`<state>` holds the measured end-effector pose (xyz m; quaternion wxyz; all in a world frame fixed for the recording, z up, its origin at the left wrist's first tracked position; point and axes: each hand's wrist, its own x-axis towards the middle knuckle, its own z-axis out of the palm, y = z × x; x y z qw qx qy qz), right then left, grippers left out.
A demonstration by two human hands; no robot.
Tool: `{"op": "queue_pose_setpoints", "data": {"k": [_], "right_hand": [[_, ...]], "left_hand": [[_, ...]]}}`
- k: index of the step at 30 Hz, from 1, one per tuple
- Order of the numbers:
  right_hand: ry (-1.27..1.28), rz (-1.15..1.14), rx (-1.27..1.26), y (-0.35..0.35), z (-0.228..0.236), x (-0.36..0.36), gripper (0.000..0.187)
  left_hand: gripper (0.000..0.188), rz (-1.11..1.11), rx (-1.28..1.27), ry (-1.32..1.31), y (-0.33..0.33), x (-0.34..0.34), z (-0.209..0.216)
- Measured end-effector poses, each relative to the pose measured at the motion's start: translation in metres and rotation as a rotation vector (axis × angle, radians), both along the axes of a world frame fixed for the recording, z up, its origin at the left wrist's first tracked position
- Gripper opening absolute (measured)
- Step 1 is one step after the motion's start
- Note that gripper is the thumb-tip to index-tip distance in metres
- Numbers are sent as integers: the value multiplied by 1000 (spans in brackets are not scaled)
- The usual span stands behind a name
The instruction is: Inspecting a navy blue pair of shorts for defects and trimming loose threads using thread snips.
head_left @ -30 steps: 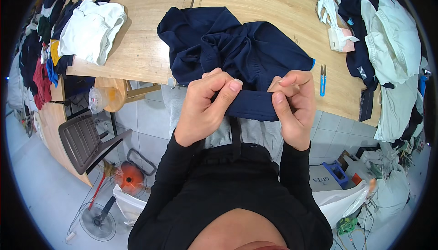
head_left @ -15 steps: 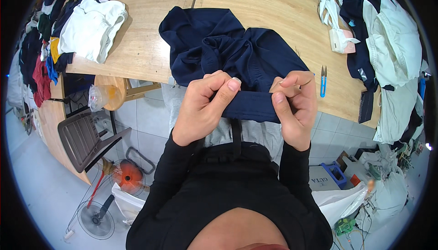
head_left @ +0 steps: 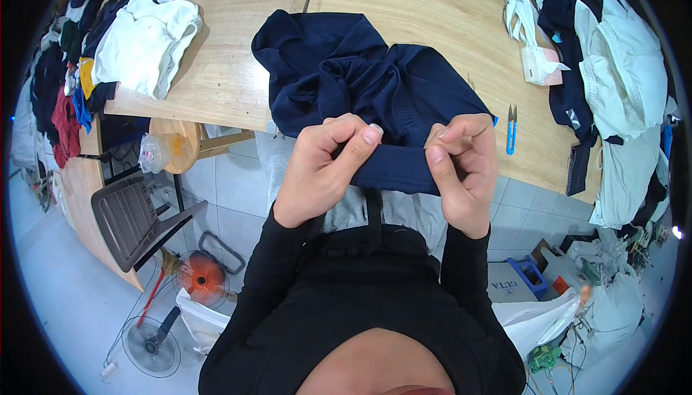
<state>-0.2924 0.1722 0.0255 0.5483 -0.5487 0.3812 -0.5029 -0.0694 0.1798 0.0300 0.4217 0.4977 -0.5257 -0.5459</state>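
A navy blue garment (head_left: pixel 317 49) lies bunched on the wooden table, its near end drawn over the front edge toward me. My left hand (head_left: pixel 326 161) pinches the left part of a stitched band on it, thumb on top. Opposite, my right hand (head_left: pixel 467 171) grips the band's right part between thumb and curled fingers. The band stretches flat between the two hands, above my lap. Blue-handled thread snips (head_left: pixel 511 132) lie on the table to the right of my right hand.
Folded white clothing (head_left: pixel 148 45) sits at the table's left. On the right are a tissue pack (head_left: pixel 542 65), white straps (head_left: pixel 513 6) and a pile of pale garments (head_left: pixel 620 63). A brown chair (head_left: pixel 126 222), a wooden stool (head_left: pixel 189 146) and a fan (head_left: pixel 151 344) stand lower left.
Almost nothing differs. My right hand has shifted very slightly left, and the band between my hands is a touch less stretched.
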Motion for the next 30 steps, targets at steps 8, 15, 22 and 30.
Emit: {"op": "queue_pose_setpoints", "data": {"k": [8,15,22,30], "right_hand": [[440,-56,-1,4,-31,-11,17],[920,-230,156,-1,-87,-36,19],[1078,-253,58,-5,-89,-29,40],[1135,-555,-141,-28,-62,-65,33]], "left_hand": [[9,226,-94,-265,14,6,-67],[41,424,-61,-408,-13,37,-123],[48,380,150,-334,-30,18,-118],[40,531,-505,-606,-38,49,-56]]}}
